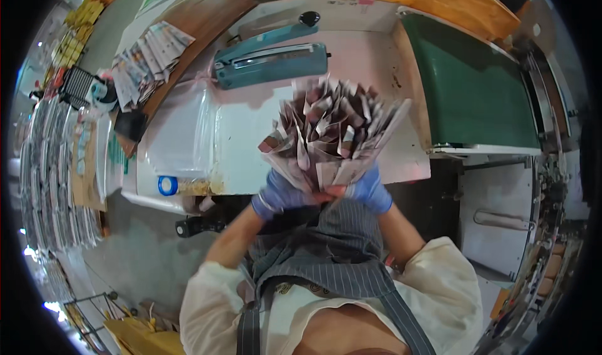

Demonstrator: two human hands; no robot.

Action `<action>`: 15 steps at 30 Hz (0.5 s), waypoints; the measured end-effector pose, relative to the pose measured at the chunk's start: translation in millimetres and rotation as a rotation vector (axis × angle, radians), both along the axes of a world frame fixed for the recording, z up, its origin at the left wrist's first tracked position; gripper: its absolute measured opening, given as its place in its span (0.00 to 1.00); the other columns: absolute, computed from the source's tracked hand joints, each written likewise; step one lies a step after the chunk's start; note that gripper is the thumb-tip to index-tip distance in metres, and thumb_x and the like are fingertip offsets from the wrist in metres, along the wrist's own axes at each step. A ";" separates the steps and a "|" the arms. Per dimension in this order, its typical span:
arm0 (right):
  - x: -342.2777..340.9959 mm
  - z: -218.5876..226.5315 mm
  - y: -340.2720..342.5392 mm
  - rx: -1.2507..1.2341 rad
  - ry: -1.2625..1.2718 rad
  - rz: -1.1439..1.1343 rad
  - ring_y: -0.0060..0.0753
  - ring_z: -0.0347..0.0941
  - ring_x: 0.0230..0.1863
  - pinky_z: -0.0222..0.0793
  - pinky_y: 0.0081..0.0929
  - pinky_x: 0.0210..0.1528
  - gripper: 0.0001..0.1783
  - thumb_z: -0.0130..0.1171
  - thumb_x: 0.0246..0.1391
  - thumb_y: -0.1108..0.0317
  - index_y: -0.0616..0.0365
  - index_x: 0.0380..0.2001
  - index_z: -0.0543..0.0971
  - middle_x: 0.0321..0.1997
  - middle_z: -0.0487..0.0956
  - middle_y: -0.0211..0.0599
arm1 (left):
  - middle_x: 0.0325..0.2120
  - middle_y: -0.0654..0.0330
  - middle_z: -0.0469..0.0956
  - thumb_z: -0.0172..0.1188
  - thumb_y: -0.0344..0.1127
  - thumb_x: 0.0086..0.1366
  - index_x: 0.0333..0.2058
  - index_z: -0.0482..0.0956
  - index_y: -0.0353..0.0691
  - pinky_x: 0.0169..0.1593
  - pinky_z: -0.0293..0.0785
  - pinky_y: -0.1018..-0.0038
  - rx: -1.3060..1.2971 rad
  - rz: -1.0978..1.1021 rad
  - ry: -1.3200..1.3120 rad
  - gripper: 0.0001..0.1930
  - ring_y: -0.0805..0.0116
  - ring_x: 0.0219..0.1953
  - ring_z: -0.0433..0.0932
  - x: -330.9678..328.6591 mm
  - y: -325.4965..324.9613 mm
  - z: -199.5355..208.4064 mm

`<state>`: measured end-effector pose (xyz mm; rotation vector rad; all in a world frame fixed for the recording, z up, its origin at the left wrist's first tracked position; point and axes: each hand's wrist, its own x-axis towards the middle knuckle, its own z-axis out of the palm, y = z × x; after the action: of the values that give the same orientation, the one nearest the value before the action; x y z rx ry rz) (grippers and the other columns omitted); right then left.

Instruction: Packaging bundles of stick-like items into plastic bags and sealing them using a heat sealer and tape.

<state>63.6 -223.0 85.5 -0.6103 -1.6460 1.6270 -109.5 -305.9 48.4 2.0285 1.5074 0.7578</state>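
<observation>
1 roll of blue tape [167, 185] lies at the white table's [244, 142] left edge. 2 blue-gloved hands, left hand [280, 195] and right hand [371, 191], clench 1 fanned bundle of brownish paper packets [332, 135] above the table; the packet count is blurred. 1 teal heat sealer [271, 59] lies behind.

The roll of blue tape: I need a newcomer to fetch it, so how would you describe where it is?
Start at the white worktable in front of the person. Go to its near left edge, left of the hands fanning a bundle of flat packets. The roll of blue tape lies there, the only small blue ring, beside clear plastic bags.
</observation>
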 end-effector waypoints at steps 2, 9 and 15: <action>-11.0 11.1 18.7 0.210 0.036 -0.014 0.32 0.70 0.40 0.65 0.28 0.44 0.33 0.77 0.17 0.58 0.58 0.32 0.76 0.33 0.75 0.35 | 0.57 0.56 0.60 0.63 0.52 0.47 0.59 0.56 0.42 0.61 0.52 0.64 0.050 0.015 -0.051 0.43 0.57 0.57 0.60 -24.3 9.4 5.6; -54.0 26.2 45.2 0.047 0.435 0.228 0.40 0.57 0.61 0.52 0.37 0.62 0.66 0.78 0.17 0.60 0.55 0.61 0.49 0.64 0.53 0.44 | 0.59 0.52 0.52 0.78 0.39 0.31 0.62 0.22 0.48 0.61 0.52 0.66 0.340 -0.136 -0.922 0.72 0.58 0.60 0.55 -28.1 45.3 59.6; -79.5 45.0 35.8 0.395 0.236 0.158 0.38 0.63 0.55 0.57 0.31 0.57 0.40 0.72 0.30 0.59 0.61 0.50 0.70 0.52 0.67 0.43 | 0.51 0.57 0.66 0.76 0.45 0.32 0.57 0.56 0.35 0.55 0.63 0.70 0.062 0.163 -1.042 0.53 0.66 0.52 0.67 -33.3 28.2 70.1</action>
<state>-15.9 -187.2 130.5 -0.0874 -1.8017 1.3620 -142.8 -277.7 118.4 1.1621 0.9996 1.6002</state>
